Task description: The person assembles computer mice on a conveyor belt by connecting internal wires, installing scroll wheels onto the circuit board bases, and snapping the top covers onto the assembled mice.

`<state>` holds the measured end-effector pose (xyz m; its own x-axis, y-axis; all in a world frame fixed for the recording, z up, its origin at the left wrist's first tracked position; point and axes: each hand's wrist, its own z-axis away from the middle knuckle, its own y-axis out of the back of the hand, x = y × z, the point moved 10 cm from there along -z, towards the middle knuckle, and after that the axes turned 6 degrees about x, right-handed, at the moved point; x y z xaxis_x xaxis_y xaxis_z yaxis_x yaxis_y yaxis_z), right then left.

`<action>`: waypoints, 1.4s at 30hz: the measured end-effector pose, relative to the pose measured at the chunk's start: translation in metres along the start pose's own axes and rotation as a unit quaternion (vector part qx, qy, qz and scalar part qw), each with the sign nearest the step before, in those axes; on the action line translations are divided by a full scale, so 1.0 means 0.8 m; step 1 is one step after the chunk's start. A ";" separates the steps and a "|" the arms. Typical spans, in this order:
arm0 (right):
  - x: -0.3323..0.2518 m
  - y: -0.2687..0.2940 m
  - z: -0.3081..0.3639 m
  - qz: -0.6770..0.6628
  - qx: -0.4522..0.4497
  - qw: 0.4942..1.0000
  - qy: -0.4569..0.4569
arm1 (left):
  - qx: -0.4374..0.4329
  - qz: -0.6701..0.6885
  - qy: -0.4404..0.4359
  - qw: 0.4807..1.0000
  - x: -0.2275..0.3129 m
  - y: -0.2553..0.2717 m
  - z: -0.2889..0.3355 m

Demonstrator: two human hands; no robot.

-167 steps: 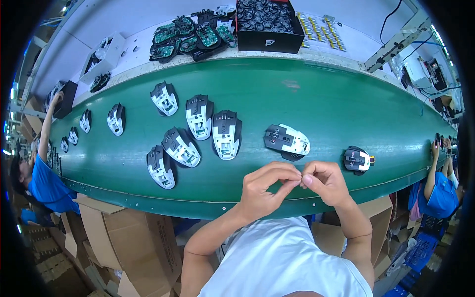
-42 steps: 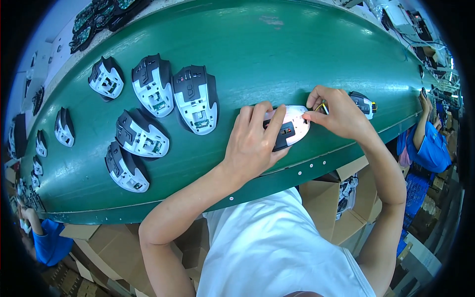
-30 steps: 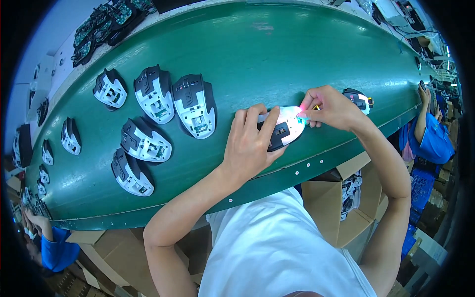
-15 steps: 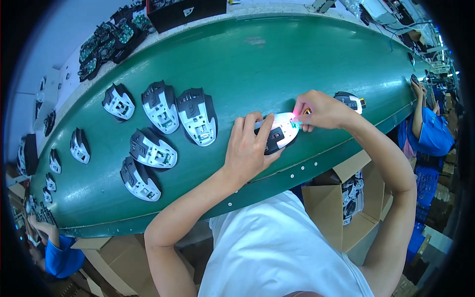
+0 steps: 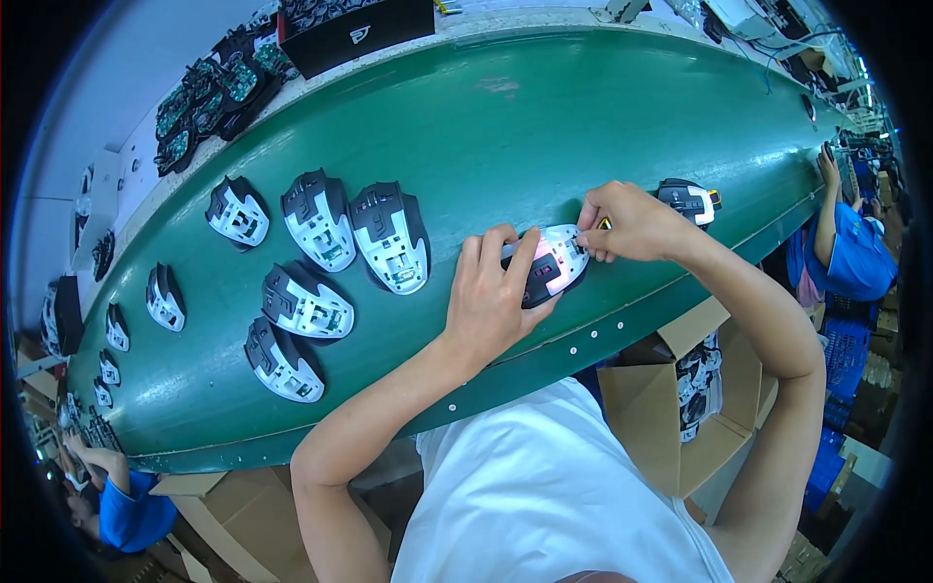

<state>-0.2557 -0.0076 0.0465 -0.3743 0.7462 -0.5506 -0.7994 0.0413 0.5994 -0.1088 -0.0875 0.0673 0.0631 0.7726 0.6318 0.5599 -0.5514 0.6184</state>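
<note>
Green belt (image 5: pixel 544 126) runs across the view as a long conveyor, carrying a scatter of black-and-white mouse shells lying underside up. At far left a file of small shells (image 5: pixel 163 296) trails off toward a person in a blue shirt (image 5: pixel 126 510). Nearer the middle sits a loose group of five: three side by side on the far side (image 5: pixel 316 219), two closer to the near edge (image 5: pixel 296 330). Beyond the belt, at the far left, green circuit boards (image 5: pixel 209 92) lie piled beside a black box (image 5: pixel 355 29).

Right of that group, the left hand (image 5: pixel 491 301) lies flat over the mouse shell being worked on (image 5: pixel 554 257), fingers spread along its left side and pinning it to the belt. The right hand (image 5: pixel 627 222) meets the shell's right end, thumb and forefinger pinched together on something small and pinkish; what exactly the grip holds is too small to tell. Just right of that hand another mouse (image 5: pixel 688 197) waits on the belt.

To do this well, I judge the left hand should press straight down so the shell cannot slide, while the right works with fingertips only, square to the shell's edge, seating the small piece without smearing or skewing it.

Cardboard cartons (image 5: pixel 680 389) stand below the near edge at right, and another blue-shirted person (image 5: pixel 846 248) works at the far right.
</note>
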 end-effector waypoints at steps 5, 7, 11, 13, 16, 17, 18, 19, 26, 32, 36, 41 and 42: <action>-0.003 0.004 -0.003 0.123 0.021 0.992 -0.014 | -0.007 0.007 0.004 1.000 0.003 -0.003 -0.004; -0.007 0.004 -0.007 0.161 0.024 0.987 -0.002 | -0.006 0.007 0.000 1.000 0.005 -0.003 -0.006; 0.017 0.011 -0.001 -0.020 -0.010 1.000 -0.013 | -0.021 0.017 -0.017 1.000 0.002 -0.010 -0.010; 0.030 0.029 0.020 0.059 0.007 0.998 0.023 | -0.049 0.047 -0.039 0.997 0.006 -0.025 -0.021; 0.003 0.082 0.082 0.128 0.238 0.959 0.088 | -0.113 0.149 -0.166 0.968 0.029 -0.096 -0.047; -0.006 0.097 0.101 0.125 0.291 0.943 0.106 | -0.111 0.128 -0.245 0.955 0.055 -0.110 -0.061; -0.012 0.114 0.112 0.118 0.344 0.924 0.119 | -0.110 0.088 -0.278 0.950 0.077 -0.120 -0.072; -0.025 0.125 0.111 0.099 0.353 0.919 0.147 | -0.113 0.050 -0.312 0.942 0.095 -0.120 -0.078; -0.102 0.202 -0.070 0.101 0.278 0.928 0.228 | -0.131 -0.148 -0.156 0.968 -0.018 0.041 -0.053; -0.147 0.252 -0.271 0.097 0.372 0.869 0.311 | -0.132 -0.232 -0.085 0.960 -0.078 0.101 0.001; -0.203 0.192 -0.309 0.267 0.357 0.826 0.346 | -0.107 -0.207 -0.065 0.970 -0.052 0.096 -0.015; -0.229 0.181 -0.328 0.373 0.281 0.843 0.265 | -0.146 -0.181 -0.049 0.971 -0.033 0.083 0.001; -0.234 0.183 -0.327 0.374 0.282 0.843 0.265 | -0.145 -0.165 -0.035 0.975 -0.033 0.085 0.005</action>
<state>-0.4256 -0.3150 0.0858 -0.9513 0.3079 0.0118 0.0482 0.1110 0.9926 -0.0690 -0.1436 0.0907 -0.0188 0.9372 0.3483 0.3023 -0.3268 0.8955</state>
